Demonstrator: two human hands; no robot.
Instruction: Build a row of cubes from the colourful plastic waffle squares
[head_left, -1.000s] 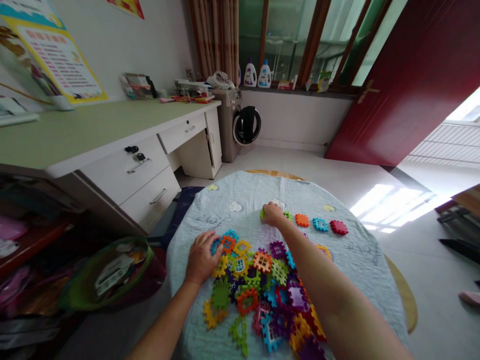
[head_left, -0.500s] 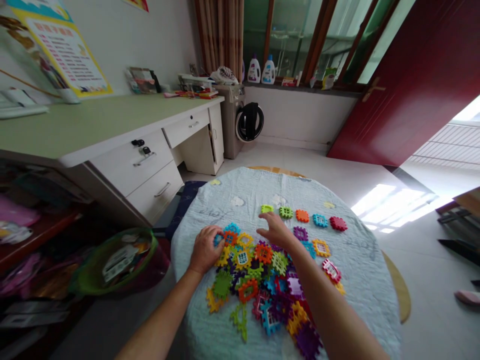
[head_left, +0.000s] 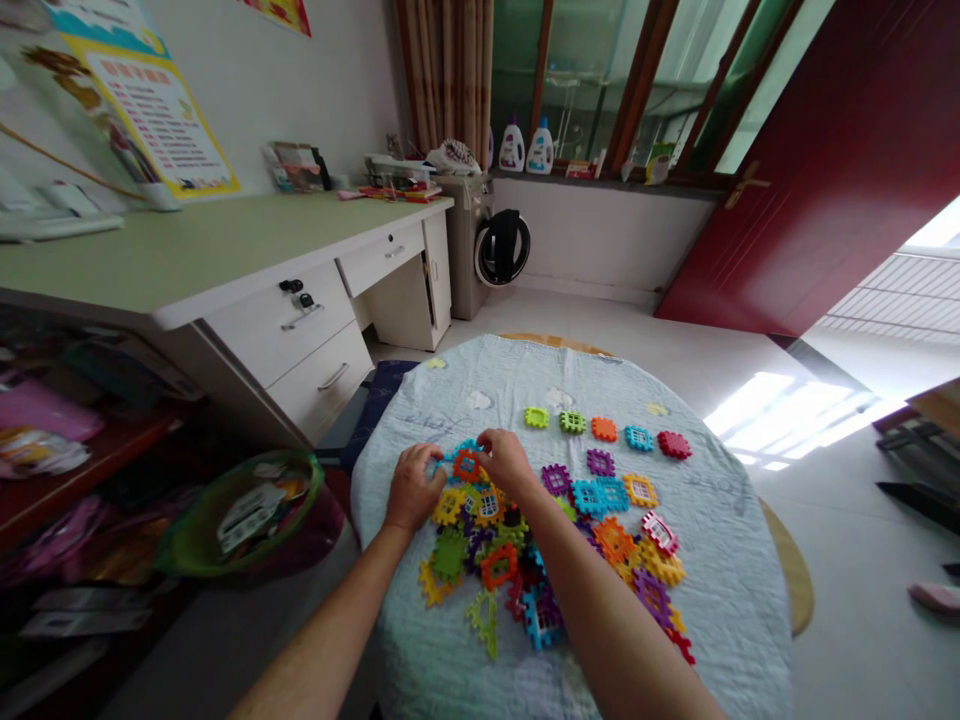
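Note:
My left hand [head_left: 416, 487] is curled at the left edge of a pile of plastic building blocks, its fingers closed on a blue block [head_left: 437, 464] they partly cover. Across from it, my right hand [head_left: 504, 462] bends its fingers down on the edge of another blue block [head_left: 468, 446]; the fingertips are partly hidden. Between the hands lies an orange window block [head_left: 466, 465]. Nearer to me in the pile are a yellow block [head_left: 448, 507], a solid green block [head_left: 449, 554] and an orange frame block [head_left: 499, 567]. My right forearm covers part of the pile.
A row at the back of the round table holds a lime block [head_left: 535, 417], a green block [head_left: 572, 422], an orange block [head_left: 604, 429], a blue block [head_left: 639, 438] and a red block [head_left: 674, 445]. Left of the table stands a basket [head_left: 319, 500]; a desk [head_left: 247, 215] is beyond.
My right hand has moved left and toward me, from beside the lime block at the back to the blue block near my left hand. My left hand stays at the pile's left edge.

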